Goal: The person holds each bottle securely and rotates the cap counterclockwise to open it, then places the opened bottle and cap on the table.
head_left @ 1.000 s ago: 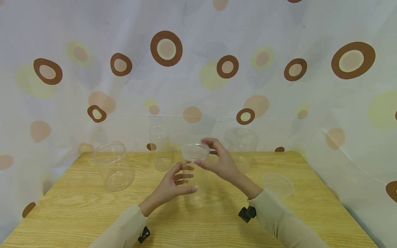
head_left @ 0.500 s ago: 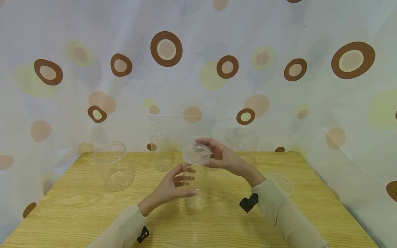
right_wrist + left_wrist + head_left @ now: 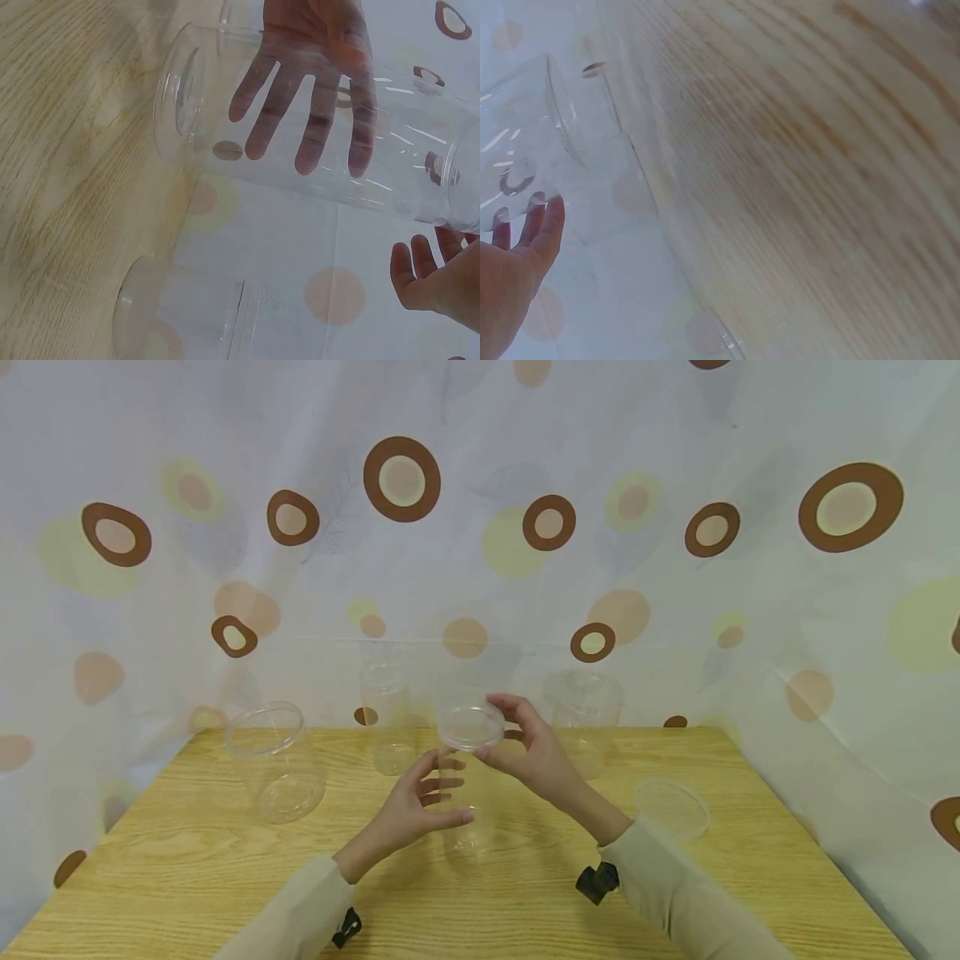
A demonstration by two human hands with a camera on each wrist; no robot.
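Observation:
My left hand [image 3: 408,810] holds a tall clear plastic jar [image 3: 476,789] around its body, fingers behind it and thumb on the near side. On the jar's top lies a round clear lid [image 3: 471,727], its rim pinched between the thumb and fingers of my right hand [image 3: 536,760]. The right wrist view shows the jar [image 3: 405,150] with the left hand's spread fingers [image 3: 322,124] visible through its wall. Whether the jar's base touches the table cannot be told.
A wide clear jar [image 3: 277,768] without a lid stands at the left. Behind are a narrow clear jar [image 3: 386,718] and another wide one [image 3: 585,714]. A loose clear lid [image 3: 672,808] lies at the right on the wooden table [image 3: 187,843]. A patterned sheet [image 3: 480,585] hangs behind.
My right hand turned around the lid's rim toward the near right, then came back to about where it was. The jar shifted slightly right and back. My left hand hardly moved.

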